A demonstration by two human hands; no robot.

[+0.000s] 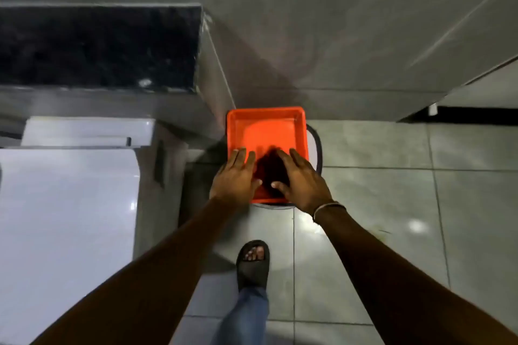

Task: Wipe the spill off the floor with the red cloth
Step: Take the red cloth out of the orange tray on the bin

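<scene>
Glossy floor tiles [378, 190], plastic tray [266, 126]

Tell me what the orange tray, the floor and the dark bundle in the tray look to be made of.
Orange tray: looks like moulded plastic, with a smooth rim and an even, slightly glossy colour.
Floor: glazed grey tile, probably ceramic; grout lines and light glints show.
Dark bundle: likely crumpled cloth, dark red, matte and soft-edged between both hands; too shadowed to tell the fabric.

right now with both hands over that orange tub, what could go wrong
The orange tub seems perched on a round container whose rim shows beside it, so pressing its near edge might tip it. The dark red cloth sits between the left hand and right hand, not gripped yet; if wet, it could drip. The glossy floor tiles could be slippery under the sandal.
</scene>
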